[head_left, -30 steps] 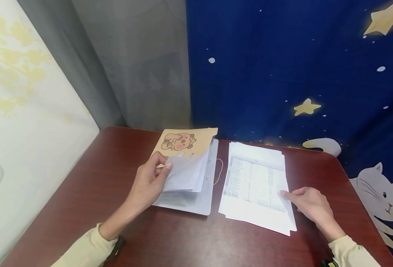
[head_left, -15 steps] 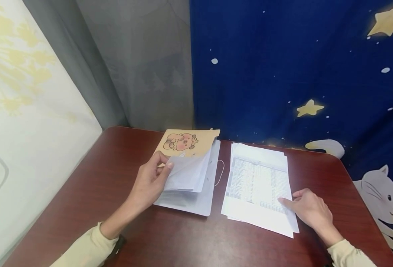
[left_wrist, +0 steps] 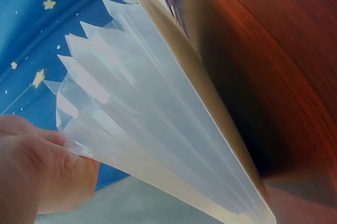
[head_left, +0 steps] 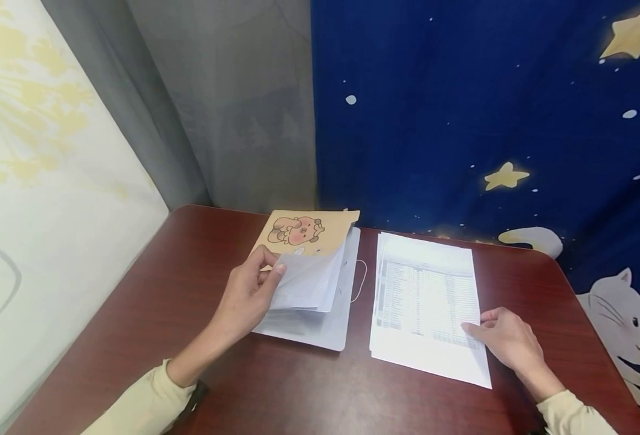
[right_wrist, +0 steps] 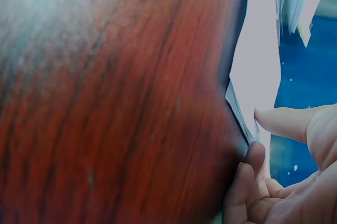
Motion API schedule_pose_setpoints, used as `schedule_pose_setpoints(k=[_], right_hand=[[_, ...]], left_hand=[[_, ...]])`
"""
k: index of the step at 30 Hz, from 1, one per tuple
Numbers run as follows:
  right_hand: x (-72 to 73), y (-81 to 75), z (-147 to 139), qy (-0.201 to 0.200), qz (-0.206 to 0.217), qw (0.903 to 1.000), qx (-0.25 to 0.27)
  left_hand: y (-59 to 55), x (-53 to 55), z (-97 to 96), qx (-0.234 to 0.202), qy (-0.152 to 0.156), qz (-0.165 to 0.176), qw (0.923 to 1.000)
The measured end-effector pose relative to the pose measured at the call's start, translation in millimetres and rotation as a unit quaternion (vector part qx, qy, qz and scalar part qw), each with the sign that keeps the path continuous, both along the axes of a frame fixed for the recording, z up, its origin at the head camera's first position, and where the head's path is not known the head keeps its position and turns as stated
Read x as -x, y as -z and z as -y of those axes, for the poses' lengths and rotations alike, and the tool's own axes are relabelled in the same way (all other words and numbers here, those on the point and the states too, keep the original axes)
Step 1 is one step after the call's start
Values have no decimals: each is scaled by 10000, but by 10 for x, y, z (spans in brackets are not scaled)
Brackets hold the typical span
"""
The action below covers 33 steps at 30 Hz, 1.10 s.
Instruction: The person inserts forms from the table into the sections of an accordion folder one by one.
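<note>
An expanding file folder (head_left: pixel 303 335) lies partly spread on the table, its tan cover (head_left: pixel 292 232) printed with a cartoon animal. My left hand (head_left: pixel 246 290) pinches the near edge of its inner leaves and holds them up. In the left wrist view, translucent pleated pockets (left_wrist: pixel 121 92) fan out from the left hand (left_wrist: pixel 47 166). To the folder's right lies a small stack of white sheets (head_left: pixel 428 296), the top one printed with a table. My right hand (head_left: pixel 510 338) pinches the stack's right edge, thumb on top and fingers under the edge in the right wrist view.
The dark reddish table (head_left: pixel 151 290) reaches back to a blue star-patterned curtain (head_left: pixel 417 121) and a grey curtain (head_left: pixel 232 109). A white wall panel (head_left: pixel 58 241) stands at the left. A thin elastic loop (head_left: pixel 361 281) sticks out from the folder toward the papers.
The top sheet has shifted slightly right, and the stack's edges line up more closely. My right hand has moved its grip a little along the right edge. The left hand keeps its hold.
</note>
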State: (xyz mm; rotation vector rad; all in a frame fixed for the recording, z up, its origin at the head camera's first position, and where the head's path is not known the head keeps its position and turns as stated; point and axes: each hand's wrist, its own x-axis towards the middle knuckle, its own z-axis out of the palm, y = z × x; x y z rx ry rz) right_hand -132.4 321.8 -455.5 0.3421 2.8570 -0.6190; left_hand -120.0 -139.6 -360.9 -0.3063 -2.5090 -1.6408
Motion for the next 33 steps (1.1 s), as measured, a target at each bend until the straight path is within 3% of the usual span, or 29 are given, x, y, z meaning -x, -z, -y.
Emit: schedule_pose_setpoints(k=[12, 24, 29, 33], right_hand=[[-17, 15, -42, 43, 92, 9997, 229], [-98, 38, -18, -20, -888, 9940, 639], [-115, 9, -4, 225, -939, 9833, 1542], [-136, -7, -5, 396, -875, 9597, 2642]], left_hand=[[-4, -6, -2, 23, -6, -13, 10000], [-4, -19, -13, -4, -108, 93, 9999], [94, 27, 17, 19, -172, 48, 9998], [215, 82, 61, 89, -179, -79, 9998]])
